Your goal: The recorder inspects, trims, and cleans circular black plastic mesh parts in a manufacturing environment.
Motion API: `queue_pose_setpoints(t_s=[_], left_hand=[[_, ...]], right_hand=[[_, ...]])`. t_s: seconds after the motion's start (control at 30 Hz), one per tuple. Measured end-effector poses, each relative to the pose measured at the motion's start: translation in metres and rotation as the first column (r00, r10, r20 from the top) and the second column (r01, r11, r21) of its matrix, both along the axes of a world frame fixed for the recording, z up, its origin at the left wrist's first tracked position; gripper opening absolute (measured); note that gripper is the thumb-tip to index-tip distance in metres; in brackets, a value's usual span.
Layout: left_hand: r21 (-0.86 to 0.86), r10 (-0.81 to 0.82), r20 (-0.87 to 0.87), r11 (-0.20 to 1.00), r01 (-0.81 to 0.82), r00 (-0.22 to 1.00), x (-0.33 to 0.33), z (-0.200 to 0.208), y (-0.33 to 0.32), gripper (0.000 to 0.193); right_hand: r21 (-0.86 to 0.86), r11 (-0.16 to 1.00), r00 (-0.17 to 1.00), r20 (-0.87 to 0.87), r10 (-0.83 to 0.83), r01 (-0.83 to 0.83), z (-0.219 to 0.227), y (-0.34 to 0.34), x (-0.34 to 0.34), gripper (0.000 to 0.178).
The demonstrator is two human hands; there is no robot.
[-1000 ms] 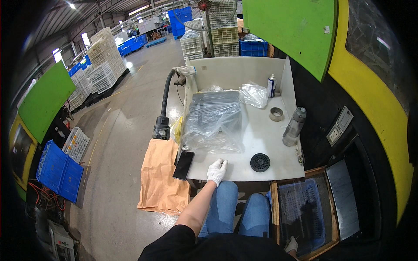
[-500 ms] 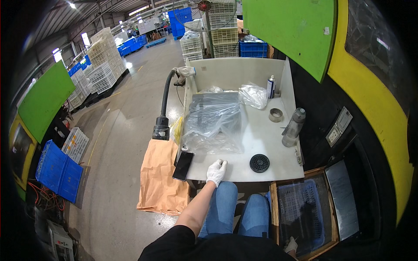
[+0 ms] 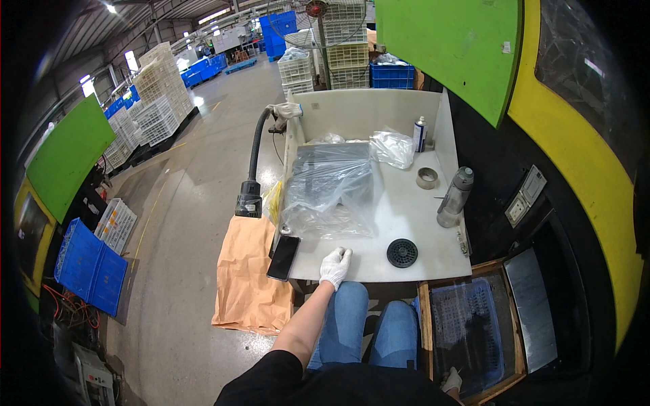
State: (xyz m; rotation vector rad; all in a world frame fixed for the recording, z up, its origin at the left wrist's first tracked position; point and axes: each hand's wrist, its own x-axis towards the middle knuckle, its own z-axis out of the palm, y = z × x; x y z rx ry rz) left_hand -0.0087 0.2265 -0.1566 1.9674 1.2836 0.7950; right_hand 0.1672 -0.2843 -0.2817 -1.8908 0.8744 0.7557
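Observation:
My left hand (image 3: 335,266), in a white glove, rests on the front edge of the white worktable (image 3: 369,265). Its fingers are curled closed, and whatever they may hold is hidden. To its right lies a round black grille-like disc (image 3: 402,253); to its left, a dark phone (image 3: 284,257). My right hand (image 3: 451,380), also gloved, is low at the right beside a wooden-framed bin with a blue plastic basket (image 3: 467,318). Its fingers look pinched, with a thin tip sticking out that I cannot identify. Clear plastic (image 3: 332,196) covers a dark flat stack beyond my left hand.
A drinking bottle (image 3: 456,197), a tape roll (image 3: 427,178), a spray can (image 3: 420,134) and a crumpled plastic bag (image 3: 393,149) stand or lie on the table. Left of it are a brown paper bag (image 3: 254,277) and a black hose (image 3: 257,145). Yellow-green machinery (image 3: 447,47) borders the right.
The view has shifted very slightly. Both hands and the things on the table keep their places.

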Motion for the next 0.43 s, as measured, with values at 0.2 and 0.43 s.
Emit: queue_pose_setpoints(t_s=[0.2, 0.43], left_hand=[[0.005, 0.003, -0.02, 1.0, -0.003, 1.0, 0.0, 0.0, 0.0, 0.039], [-0.073, -0.008, -0.026, 0.997, 0.006, 1.0, -0.001, 0.002, 0.001, 0.039]], right_hand=[[-0.046, 0.999, 1.0, -0.003, 0.002, -0.003, 0.004, 0.004, 0.0, 0.034], [-0.057, 0.998, 0.999, -0.032, 0.028, -0.03, -0.013, -0.005, 0.006, 0.037]])
